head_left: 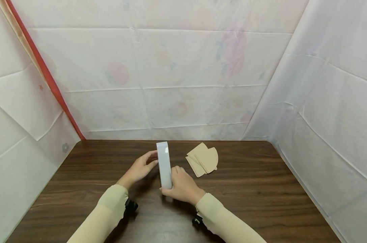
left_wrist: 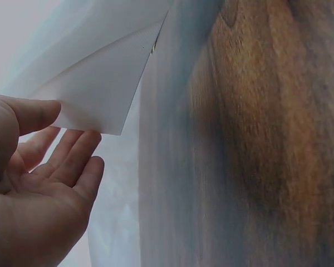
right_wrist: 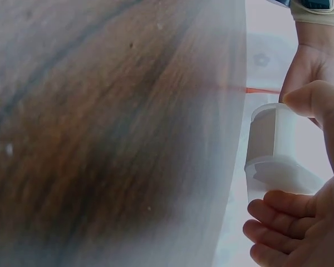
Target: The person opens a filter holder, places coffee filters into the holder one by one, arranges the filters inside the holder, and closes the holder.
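Observation:
A narrow white box-like holder (head_left: 164, 165) with a smooth, shiny edge stands upright over the table between the two hands. My right hand (head_left: 183, 185) grips its near end, thumb at the front and fingers along the right side. In the right wrist view the holder (right_wrist: 261, 136) shows a rounded, stepped end between thumb and fingers. From the left, my left hand (head_left: 141, 168) holds the far part. In the left wrist view its thumb lies on one face of a thin white corner (left_wrist: 108, 105), fingertips at the lower edge. The holder's exact kind cannot be told.
Several flat tan card pieces (head_left: 203, 159), one with a rounded edge, lie overlapping to the right of the holder. The dark wooden table (head_left: 262, 195) meets a pale printed sheet (head_left: 177, 111) at the back, with more sheeting at both sides.

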Motion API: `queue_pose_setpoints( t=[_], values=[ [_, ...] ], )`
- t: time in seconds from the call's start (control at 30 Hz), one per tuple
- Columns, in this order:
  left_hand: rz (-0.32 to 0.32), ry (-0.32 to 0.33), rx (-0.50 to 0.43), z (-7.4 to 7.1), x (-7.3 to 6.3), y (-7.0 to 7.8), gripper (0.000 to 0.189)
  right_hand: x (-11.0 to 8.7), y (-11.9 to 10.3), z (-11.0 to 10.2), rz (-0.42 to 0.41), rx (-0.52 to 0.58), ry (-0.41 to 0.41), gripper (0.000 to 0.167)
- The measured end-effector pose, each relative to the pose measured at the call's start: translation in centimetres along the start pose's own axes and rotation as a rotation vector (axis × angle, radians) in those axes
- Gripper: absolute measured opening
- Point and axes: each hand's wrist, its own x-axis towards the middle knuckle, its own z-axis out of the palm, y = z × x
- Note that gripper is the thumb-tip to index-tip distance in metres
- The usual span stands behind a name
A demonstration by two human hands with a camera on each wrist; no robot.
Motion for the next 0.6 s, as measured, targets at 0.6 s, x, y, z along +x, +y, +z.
queue_pose_setpoints(
  t=[0.6],
  values=[
    [0.006, 0.062, 0.029, 0.7, -1.7, 0.2, 0.044, -1.2, 1.6, -0.8, -0.095, 0.010, -0.044, 0.058]
  ],
)
